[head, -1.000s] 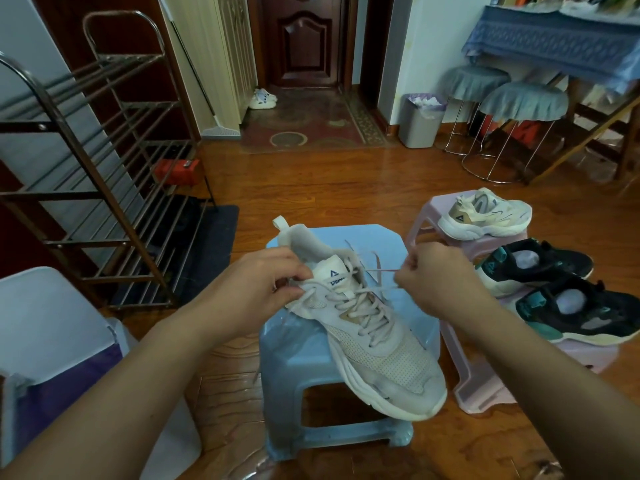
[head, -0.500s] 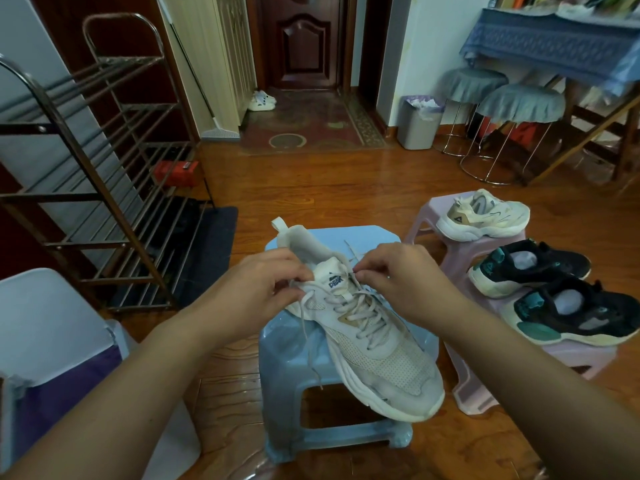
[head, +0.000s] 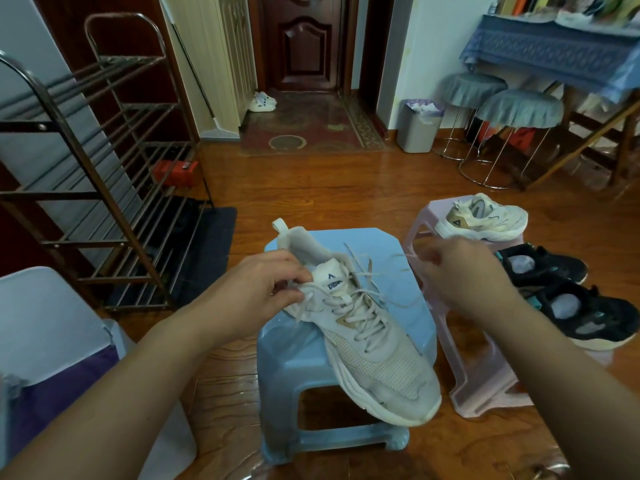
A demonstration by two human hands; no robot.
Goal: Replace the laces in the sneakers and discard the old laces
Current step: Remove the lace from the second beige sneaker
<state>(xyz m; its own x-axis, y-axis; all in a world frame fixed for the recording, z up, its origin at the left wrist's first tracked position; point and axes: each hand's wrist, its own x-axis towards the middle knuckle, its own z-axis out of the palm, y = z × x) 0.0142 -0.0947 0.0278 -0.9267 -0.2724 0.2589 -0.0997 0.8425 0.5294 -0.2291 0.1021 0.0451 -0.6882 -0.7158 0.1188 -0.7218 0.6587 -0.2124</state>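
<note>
From over the person's shoulder: a beige sneaker (head: 360,327) lies across a blue plastic stool (head: 391,251), heel toward the stool's far-left corner, toe hanging past its near-right edge. Its old lace (head: 363,306) is still threaded through most of the eyelets, with the top ends undone and loose.

The left hand (head: 256,289) grips the sneaker's collar beside the tongue, fingers curled in and pinching the shoe's left upper edge. The right hand (head: 460,271) is raised off the stool's right edge, fingers bunched together; it is motion-blurred, but a thin strand of lace runs from the eyelets up toward its fingertips, so it appears to be pinching the lace end.

Just beside the blue stool on the right stands a pink stool (head: 426,216) carrying the matching beige sneaker (head: 485,220) at its far end and a black-and-teal pair (head: 568,299) along its near part.

On the wooden floor farther back, a grey waste bin (head: 417,129) stands against the wall, near two round covered stools (head: 498,102). A metal shoe rack (head: 104,168) fills the left side.
</note>
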